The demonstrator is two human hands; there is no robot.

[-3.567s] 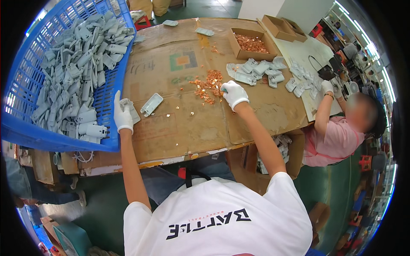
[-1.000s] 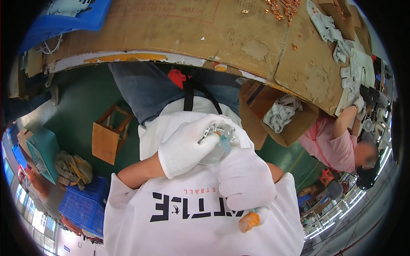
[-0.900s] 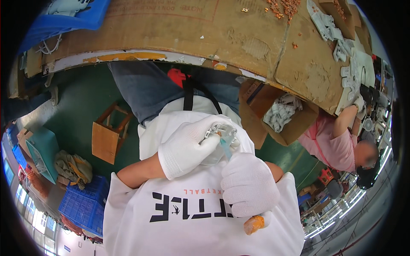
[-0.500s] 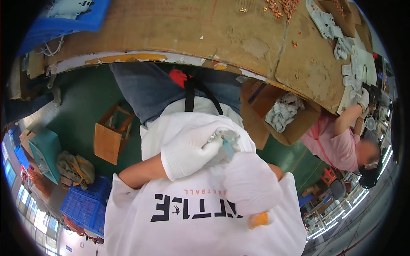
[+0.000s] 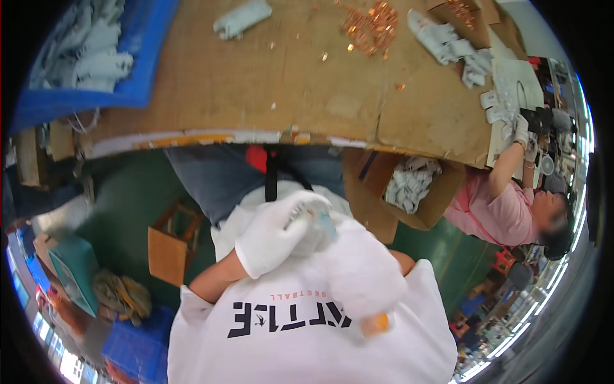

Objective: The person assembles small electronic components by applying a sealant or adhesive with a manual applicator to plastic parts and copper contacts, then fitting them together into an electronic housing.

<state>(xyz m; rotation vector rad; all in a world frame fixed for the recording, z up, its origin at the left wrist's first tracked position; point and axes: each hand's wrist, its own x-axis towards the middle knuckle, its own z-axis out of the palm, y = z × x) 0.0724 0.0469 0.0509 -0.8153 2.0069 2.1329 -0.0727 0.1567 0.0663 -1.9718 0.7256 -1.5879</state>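
Observation:
In a white knit glove, my left hand (image 5: pixel 272 237) is closed in front of my chest around a small shiny silvery piece (image 5: pixel 308 208). My right hand (image 5: pixel 364 265), gloved too and blurred, is closed in a fist just beside it. From that fist a hand tool sticks out at both ends, with an orange butt (image 5: pixel 376 324) below and a pale blue front part (image 5: pixel 327 226) above. This front part reaches to the silvery piece; whether they touch is too blurred to tell. My fingers on the tool are mostly hidden.
Ahead is a cardboard-covered table (image 5: pixel 307 83) with a pale plastic housing (image 5: pixel 243 18) and copper-coloured parts (image 5: pixel 372 27). A blue bin (image 5: pixel 148 70) holds more housings. White parts fill a carton (image 5: pixel 441 198) below the edge. A co-worker (image 5: pixel 492 208) sits right; a wooden stool (image 5: pixel 167 253) stands left.
My view has tipped toward the table, so more of its top and the blue bin shows. Both hands sit slightly further left, still closed on the silvery piece and the tool.

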